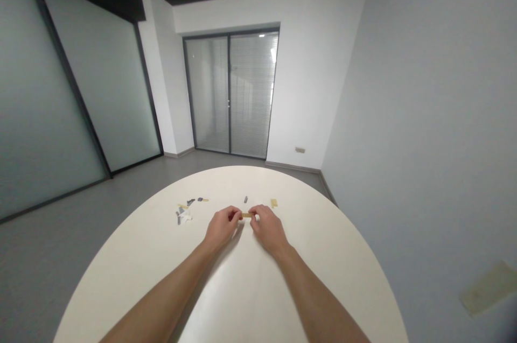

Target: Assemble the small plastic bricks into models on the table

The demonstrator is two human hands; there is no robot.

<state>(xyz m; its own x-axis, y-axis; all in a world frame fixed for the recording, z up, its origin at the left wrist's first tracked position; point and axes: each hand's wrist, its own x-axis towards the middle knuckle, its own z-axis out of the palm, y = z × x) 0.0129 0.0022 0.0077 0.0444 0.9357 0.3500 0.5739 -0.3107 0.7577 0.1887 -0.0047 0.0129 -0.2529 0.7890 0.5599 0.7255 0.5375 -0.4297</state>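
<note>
Got a slim tan plastic brick pinched between my 2 hands, left hand on one end and right hand on the other, both narrowed to a fingertip grip, which keeps it steady from both sides. The round white surface sits under everything. Just ahead of my right hand is a small tan plate, a small grey piece sits straight ahead between my hands, and a loose heap of grey, white and tan bits lies out past my left hand, off to the side.
</note>
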